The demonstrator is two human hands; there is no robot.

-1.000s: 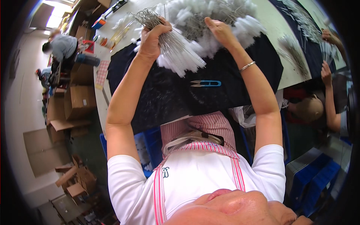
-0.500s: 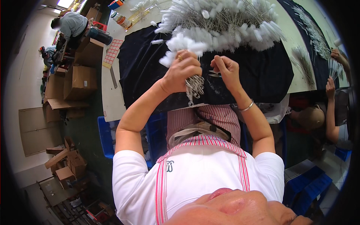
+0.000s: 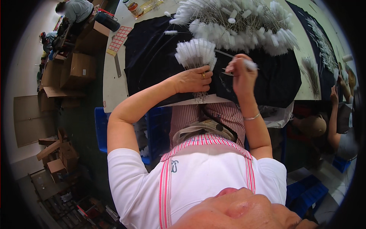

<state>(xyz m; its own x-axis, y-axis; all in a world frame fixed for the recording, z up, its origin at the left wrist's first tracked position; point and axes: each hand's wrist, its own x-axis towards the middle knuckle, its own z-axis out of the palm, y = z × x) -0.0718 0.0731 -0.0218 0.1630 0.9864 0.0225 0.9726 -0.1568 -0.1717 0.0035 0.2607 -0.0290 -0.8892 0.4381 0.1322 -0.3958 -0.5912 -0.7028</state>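
Observation:
My left hand (image 3: 193,79) is closed around a bundle of wire-stemmed brushes (image 3: 196,53). Their white bristle heads fan out on the far side, and the looped wire ends hang below my fingers. To its right, my right hand (image 3: 244,76) is closed on a single white brush (image 3: 250,65), blurred by motion, with its stem pointing up and left. A pointed metal tool (image 3: 228,73) also shows at the right hand's fingers; its kind and the grip on it are partly hidden. A large heap of similar brushes (image 3: 238,32) lies beyond both hands.
Black cloth (image 3: 152,65) covers the pale table (image 3: 116,89). One loose brush (image 3: 170,32), a metal ruler (image 3: 117,66), a red-gridded sheet (image 3: 121,38) and a jar (image 3: 133,8) lie leftward. At right are a wire bunch (image 3: 310,74) and a co-worker's hands (image 3: 335,93).
My left hand has turned, so the bundle's white heads now stand upright and fanned out. My right hand has shifted slightly right and down, and a single brush now shows in it.

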